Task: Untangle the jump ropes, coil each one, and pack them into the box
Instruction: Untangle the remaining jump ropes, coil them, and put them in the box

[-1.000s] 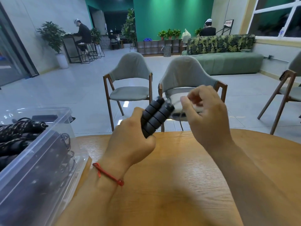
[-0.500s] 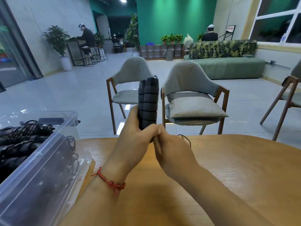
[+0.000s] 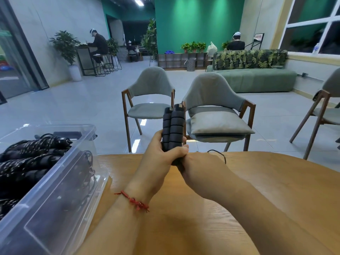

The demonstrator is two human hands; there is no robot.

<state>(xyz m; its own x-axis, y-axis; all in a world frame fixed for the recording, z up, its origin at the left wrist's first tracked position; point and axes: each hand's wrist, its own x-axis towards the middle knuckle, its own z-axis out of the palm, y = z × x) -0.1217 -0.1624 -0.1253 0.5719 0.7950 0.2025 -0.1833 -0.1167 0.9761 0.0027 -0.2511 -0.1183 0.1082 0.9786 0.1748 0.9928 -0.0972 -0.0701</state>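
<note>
Left hand [image 3: 160, 161] clamps both handles [image 3: 173, 129] upright over the table [image 3: 276, 190] edge. Right hand [image 3: 200, 168] butts against it below, grip hidden, can't tell. Cord [image 3: 219, 154] loop pokes out loose; it could unwind or snag entering the box [image 3: 60, 181].

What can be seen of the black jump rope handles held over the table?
Two black handles, side by side and upright, with ribbed foam-like sleeves and small caps on top. The left hand grips their lower part above the wooden table; the right hand touches their bottom end, its fingers hidden. A thin black cord loops out behind it.
</note>
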